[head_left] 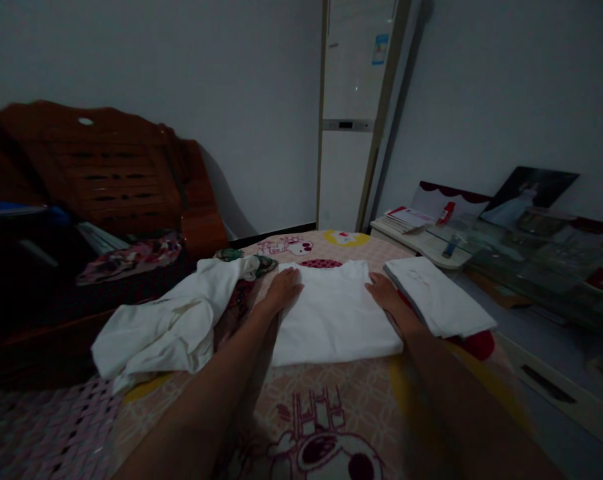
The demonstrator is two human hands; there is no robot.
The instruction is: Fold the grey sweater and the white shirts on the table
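Observation:
A white folded garment (334, 317) lies flat on the pink cartoon-print sheet (331, 413) in front of me. My left hand (284, 288) rests flat on the garment's far left edge, fingers stretched out. My right hand (387, 298) lies flat along its right edge, fingers extended. Neither hand grips anything. A stack of folded white cloth (438, 293) sits just right of my right hand. A crumpled white garment (168, 323) lies in a heap to the left of my left arm.
A dark wooden bench (106, 173) with books and a floral cloth (131, 257) stands at left. A tall white floor air conditioner (354, 113) stands in the far corner. A low glass-topped cabinet (506, 253) with papers, a red bottle and a framed photo runs along the right.

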